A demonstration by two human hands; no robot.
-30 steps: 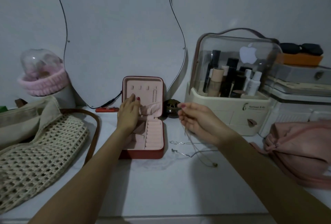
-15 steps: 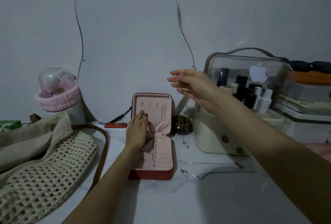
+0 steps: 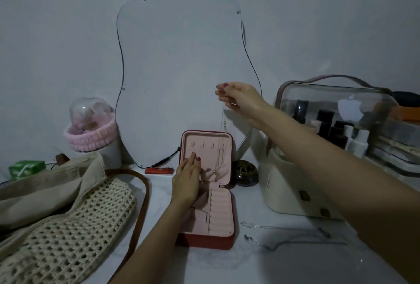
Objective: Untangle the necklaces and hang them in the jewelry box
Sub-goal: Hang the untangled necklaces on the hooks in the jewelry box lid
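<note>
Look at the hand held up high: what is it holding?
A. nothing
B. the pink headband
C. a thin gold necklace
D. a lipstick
C: the right hand pinches a thin gold necklace that dangles down in front of the open jewelry box.

Small red zip-style jewelry box with pale pink lining (image 3: 221,236), centre of frame, lying open: lid stands upright at the back, base flat toward the viewer with ribbed ring rolls on its right side and square compartments on the left. Lid lining has a row of small hooks near the top and a gathered pocket below. Thin gold chain necklace (image 3: 222,129) hangs straight down just above centre, its lower part dangling in front of the lid's right side. Two thin silver chain necklaces (image 3: 284,236) lie stretched out flat, lower right of centre, just beside the box's base, close together.
</note>
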